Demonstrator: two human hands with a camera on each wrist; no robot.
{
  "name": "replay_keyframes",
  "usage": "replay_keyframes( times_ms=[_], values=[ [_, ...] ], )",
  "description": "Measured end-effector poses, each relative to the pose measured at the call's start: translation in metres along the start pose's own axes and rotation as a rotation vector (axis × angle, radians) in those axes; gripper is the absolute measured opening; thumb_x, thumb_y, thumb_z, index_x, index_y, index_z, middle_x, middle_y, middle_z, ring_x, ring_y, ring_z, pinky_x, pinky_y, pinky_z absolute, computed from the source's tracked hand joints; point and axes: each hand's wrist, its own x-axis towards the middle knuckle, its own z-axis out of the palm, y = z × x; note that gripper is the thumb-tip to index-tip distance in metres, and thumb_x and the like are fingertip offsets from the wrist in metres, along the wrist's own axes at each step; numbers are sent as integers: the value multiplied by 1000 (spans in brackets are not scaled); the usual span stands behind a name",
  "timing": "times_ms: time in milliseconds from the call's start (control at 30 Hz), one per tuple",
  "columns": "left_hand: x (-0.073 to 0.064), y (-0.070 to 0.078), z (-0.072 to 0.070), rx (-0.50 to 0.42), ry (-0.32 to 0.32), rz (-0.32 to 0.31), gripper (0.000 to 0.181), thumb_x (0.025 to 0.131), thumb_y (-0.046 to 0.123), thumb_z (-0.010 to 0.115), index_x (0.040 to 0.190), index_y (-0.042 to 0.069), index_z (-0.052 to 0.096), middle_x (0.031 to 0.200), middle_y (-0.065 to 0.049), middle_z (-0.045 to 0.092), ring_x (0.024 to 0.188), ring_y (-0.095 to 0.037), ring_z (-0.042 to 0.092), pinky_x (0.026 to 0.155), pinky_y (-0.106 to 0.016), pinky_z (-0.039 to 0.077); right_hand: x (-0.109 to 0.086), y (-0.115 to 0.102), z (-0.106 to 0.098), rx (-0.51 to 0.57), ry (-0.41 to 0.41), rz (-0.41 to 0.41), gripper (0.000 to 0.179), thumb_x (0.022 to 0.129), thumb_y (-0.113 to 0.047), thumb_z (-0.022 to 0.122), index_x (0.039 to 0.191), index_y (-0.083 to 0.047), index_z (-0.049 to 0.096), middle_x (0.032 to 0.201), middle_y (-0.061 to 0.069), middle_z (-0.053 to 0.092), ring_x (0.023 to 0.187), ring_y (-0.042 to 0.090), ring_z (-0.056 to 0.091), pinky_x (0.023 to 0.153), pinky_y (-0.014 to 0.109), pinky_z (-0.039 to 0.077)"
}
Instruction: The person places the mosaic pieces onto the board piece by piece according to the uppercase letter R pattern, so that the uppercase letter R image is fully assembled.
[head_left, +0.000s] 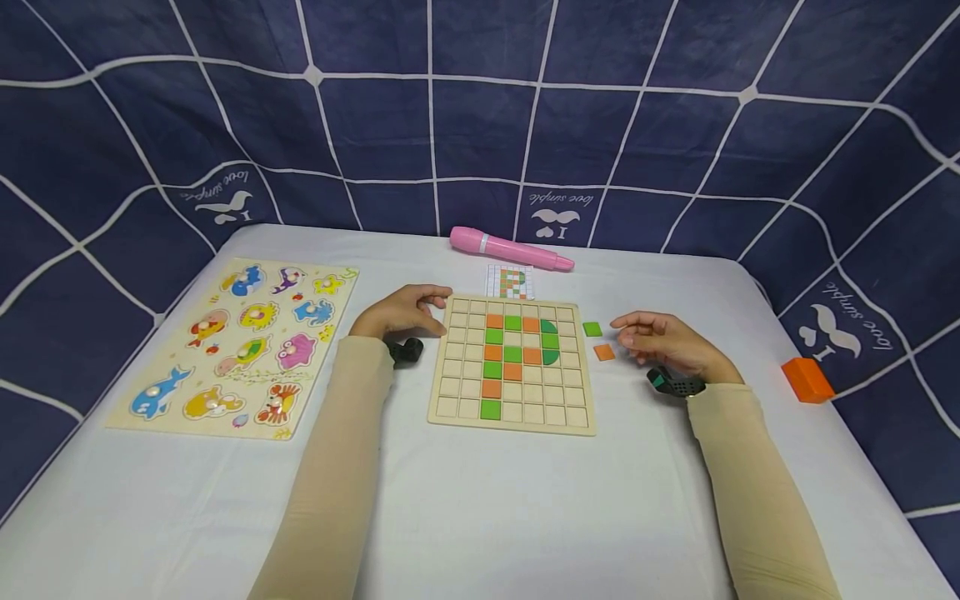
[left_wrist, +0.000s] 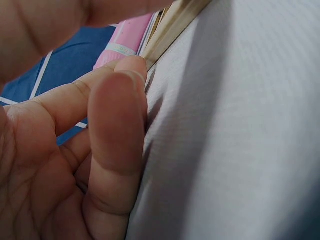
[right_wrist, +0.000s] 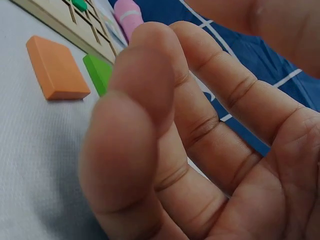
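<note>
A square wooden grid board (head_left: 459, 408) lies mid-table, with orange and green tiles set in its cells in a P-like shape. At its upper left edge is my left hand (head_left: 401, 310), thumb and fingertips against or very near the rim, gripping no tile. Right of the board lie a loose green tile (head_left: 592, 329) and a loose orange tile (head_left: 603, 352); the orange one (right_wrist: 57, 67) shows its thickness in the right wrist view. Just beyond them my right hand (head_left: 667, 342) hovers or rests with relaxed, slightly bent fingers, holding nothing.
A small pattern card (head_left: 510, 282) lies behind the board, and a pink pen-like stick (head_left: 517, 250) behind that. To the left is a sea-animal puzzle board (head_left: 247, 358). An orange block (head_left: 807, 380) sits at the right edge. Dark blue checked cloth (head_left: 480, 125) hangs around the table.
</note>
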Motion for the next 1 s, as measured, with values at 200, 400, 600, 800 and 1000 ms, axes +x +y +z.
replay_keyframes(
  times_ms=[200, 400, 600, 800, 1000],
  values=[
    [-1, 0, 0, -1, -3, 5, 87, 83, -5, 85, 161, 1, 48, 132, -14, 54, 89, -18, 48, 78, -22, 41, 1, 3, -1, 5, -9, 1, 27, 105, 2, 63, 122, -15, 75, 99, 0, 74, 77, 12, 61, 68, 24, 53],
    [-1, 1, 1, 2, 2, 2, 85, 84, -4, 85, 161, 2, 49, 132, -13, 55, 88, -18, 48, 77, -22, 41, 1, 6, -2, 1, -1, 15, 26, 105, 2, 63, 121, -16, 75, 99, -2, 74, 78, 11, 60, 67, 23, 52],
    [0, 0, 1, 17, 8, 14, 84, 83, -5, 85, 160, 2, 50, 129, -12, 56, 88, -17, 49, 78, -22, 42, 2, 7, -1, -44, 10, 31, 24, 106, 0, 64, 128, -4, 71, 99, -3, 74, 78, 10, 58, 67, 22, 51],
    [0, -1, 1, 17, 7, 9, 85, 83, -5, 85, 160, 3, 50, 130, -13, 55, 90, -18, 49, 79, -22, 42, 3, 6, 1, -102, 18, 37, 33, 106, 0, 64, 136, 14, 60, 97, -4, 73, 76, 8, 56, 65, 21, 49],
    [0, 0, 0, 23, 1, 4, 86, 83, -3, 85, 161, 3, 49, 132, -14, 55, 90, -19, 50, 79, -22, 43, 5, 7, 2, -154, 22, 32, 42, 104, 0, 65, 138, 21, 54, 96, -3, 70, 74, 7, 55, 63, 19, 48]
  ],
)
